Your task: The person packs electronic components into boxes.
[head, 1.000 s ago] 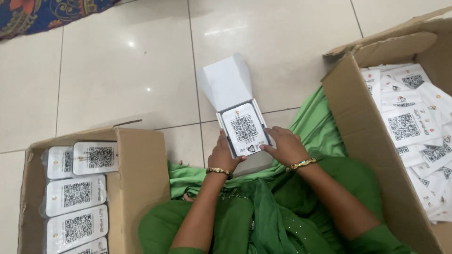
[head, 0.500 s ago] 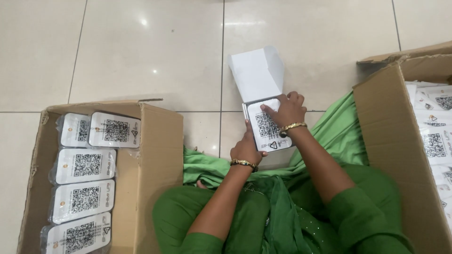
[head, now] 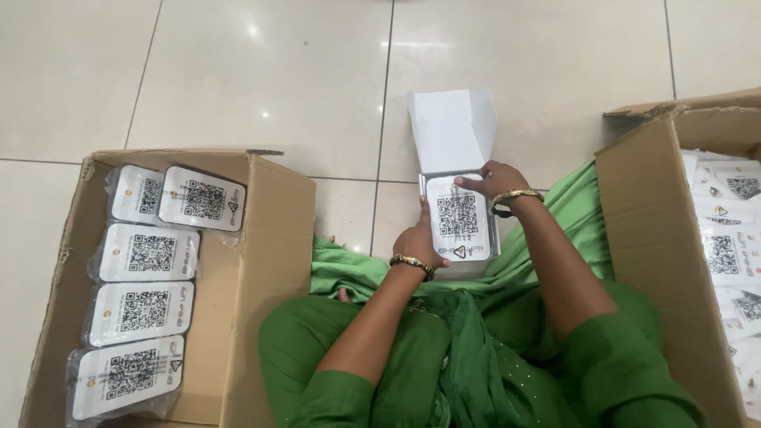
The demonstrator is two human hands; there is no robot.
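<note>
Since half a second ago the right hand (head: 493, 181) has slid to the white card's (head: 460, 218) top edge, fingers pressing it flat into the small white box (head: 452, 131) while the left hand (head: 414, 240) grips its lower corner, steadying it, lid open beyond.

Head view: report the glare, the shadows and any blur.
Head view: small bright ceiling-light glints on the glossy floor tiles; soft, even light, with only faint shadow inside the left cardboard box; the hands, left and right, and the white card look sharp; the right cardboard box is cropped at the edge.
</note>
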